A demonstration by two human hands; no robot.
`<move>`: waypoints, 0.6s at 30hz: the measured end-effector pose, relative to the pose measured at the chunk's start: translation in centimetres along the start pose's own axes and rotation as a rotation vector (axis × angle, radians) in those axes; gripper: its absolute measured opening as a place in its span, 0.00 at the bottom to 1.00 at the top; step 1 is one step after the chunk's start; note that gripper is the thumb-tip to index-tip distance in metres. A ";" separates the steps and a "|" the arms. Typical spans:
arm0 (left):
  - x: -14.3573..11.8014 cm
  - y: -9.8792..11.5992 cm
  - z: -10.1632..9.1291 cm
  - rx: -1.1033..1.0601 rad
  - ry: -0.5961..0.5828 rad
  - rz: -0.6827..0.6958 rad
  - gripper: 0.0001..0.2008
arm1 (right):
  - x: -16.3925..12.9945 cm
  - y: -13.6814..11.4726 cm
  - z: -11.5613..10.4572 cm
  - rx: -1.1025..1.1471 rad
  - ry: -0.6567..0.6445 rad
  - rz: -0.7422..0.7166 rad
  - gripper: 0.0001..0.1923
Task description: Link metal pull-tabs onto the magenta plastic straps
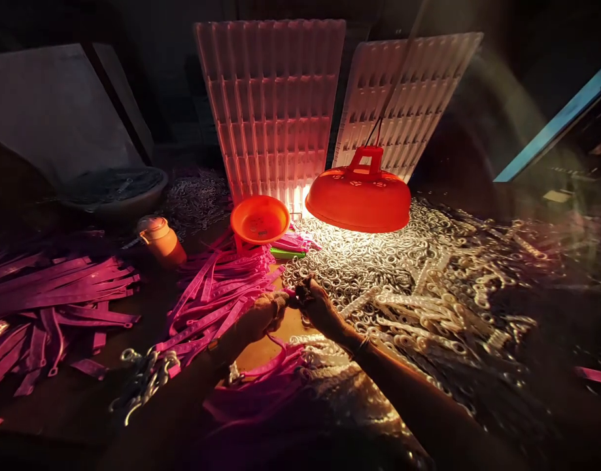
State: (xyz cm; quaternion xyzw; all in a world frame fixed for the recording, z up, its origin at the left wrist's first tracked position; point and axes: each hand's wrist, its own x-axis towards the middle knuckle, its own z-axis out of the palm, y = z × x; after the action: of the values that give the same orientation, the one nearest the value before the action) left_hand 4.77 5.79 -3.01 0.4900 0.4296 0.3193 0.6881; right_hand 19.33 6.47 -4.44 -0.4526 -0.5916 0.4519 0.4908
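My left hand [265, 314] is closed around the end of a pink plastic strap [275, 361] that trails down toward me. Right beside it, my right hand [316, 302] pinches something small and dark, at the edge of a large heap of silvery metal rings [378, 268]; what it is I cannot make out. The two hands almost touch, under the glow of an orange hanging lamp [359, 199]. A bangle sits on my right wrist.
Piles of pink straps [59, 288] cover the left side. An orange bowl [259, 220] and an orange bottle [161, 241] stand behind them, with a grey basin [116, 193] farther left. Two ribbed white trays [273, 98] lean upright at the back. Assembled ring chains [428, 314] lie right.
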 end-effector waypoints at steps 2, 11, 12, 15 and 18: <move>-0.2 0.1 0.1 -0.054 -0.034 -0.022 0.10 | 0.0 0.0 0.0 -0.020 -0.010 0.024 0.12; -1.0 -0.2 0.4 -0.008 -0.027 -0.010 0.10 | 0.7 0.1 -0.6 -0.106 -0.082 -0.026 0.08; -1.2 0.0 0.4 0.008 -0.008 0.002 0.10 | 0.7 -0.1 -0.5 -0.114 -0.067 -0.029 0.09; -1.8 1.0 0.1 0.076 0.005 -0.017 0.08 | 0.4 -1.9 -0.4 -0.139 -0.116 -0.027 0.15; -2.6 2.8 -0.2 0.098 0.001 -0.085 0.08 | -0.6 -4.5 -1.0 -0.226 -0.260 -0.065 0.15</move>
State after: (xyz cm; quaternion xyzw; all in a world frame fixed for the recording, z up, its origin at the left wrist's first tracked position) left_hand 3.42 4.49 0.37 0.5044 0.4656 0.2688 0.6757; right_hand 19.97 5.20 0.01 -0.4232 -0.7114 0.4214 0.3704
